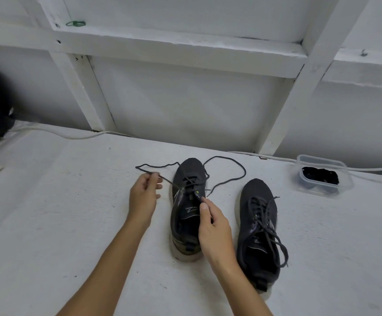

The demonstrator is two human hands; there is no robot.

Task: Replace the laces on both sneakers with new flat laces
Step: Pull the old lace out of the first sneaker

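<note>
Left hand [144,195] pinches the dark lace [228,159] between thumb and fingertips, holding one strand taut to the left of the left sneaker [188,206]. Right hand [212,226] rests over the near right edge of that sneaker's opening, thumb and forefinger pinching at the lace by the upper eyelets. Lace partly undone: one end loops out far-left on the white table [60,213], the other arcs far-right and returns beside the shoe. Sneaker stands toe pointing far, heel near. Right sneaker [259,231] lies just right of the right forearm, apart from the first, fully laced, loose ends draped over its near side. Far right: clear plastic container [342,172] holding black laces [321,175]. White cable [71,135] runs along the table's far edge.
</note>
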